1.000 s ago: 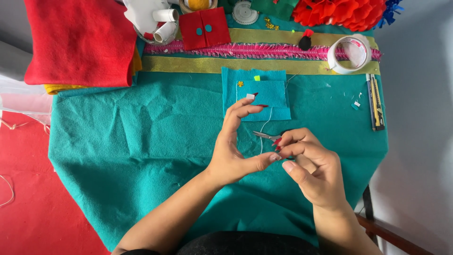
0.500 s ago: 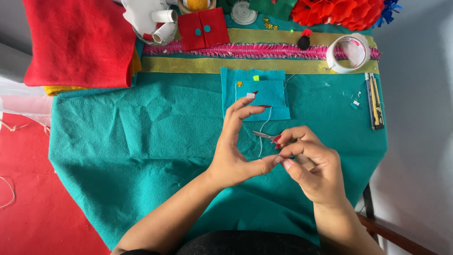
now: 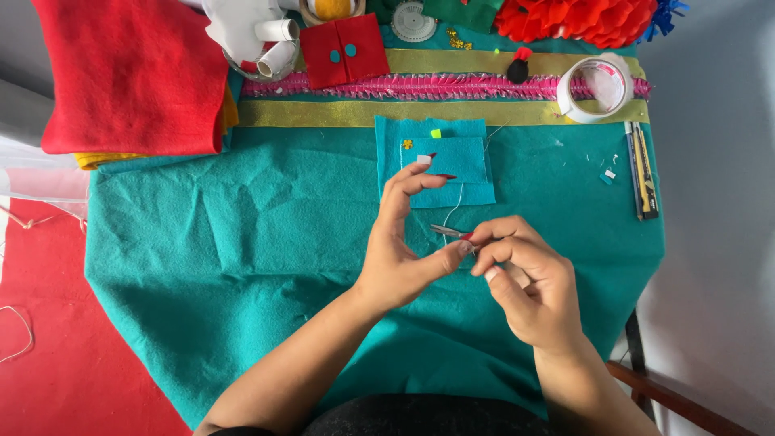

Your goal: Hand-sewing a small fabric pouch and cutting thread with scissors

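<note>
Left hand [image 3: 404, 250]: at the middle of the frame, palm turned to the right, fingers raised and spread; the thumb tip meets the right hand's fingertips at the small scissors.
Right hand [image 3: 529, 282]: just right of the middle, fingers curled narrow and closed around the small scissors.
Small scissors [image 3: 446, 232]: a thin metal tool, tip pointing left, between the two hands, above the teal felt cloth.
White thread [image 3: 454, 203]: a fine line that goes from the scissors up to the blue felt piece.
Blue felt piece [image 3: 436, 161]: a lighter blue square with a smaller patch on it, upper middle of the frame, lying flat just above the hands.
Teal felt cloth [image 3: 242, 242]: covers most of the surface, wrinkled at the left.
Red felt stack [image 3: 129, 73]: upper left, folded, with yellow felt under it.
Tape roll [image 3: 596, 87]: upper right, on the gold and pink ribbon strips [image 3: 420, 97].
Utility knife [image 3: 643, 169]: right edge of the cloth, lying lengthwise.
Red paper flower [image 3: 581, 18]: top edge, right of centre.
</note>
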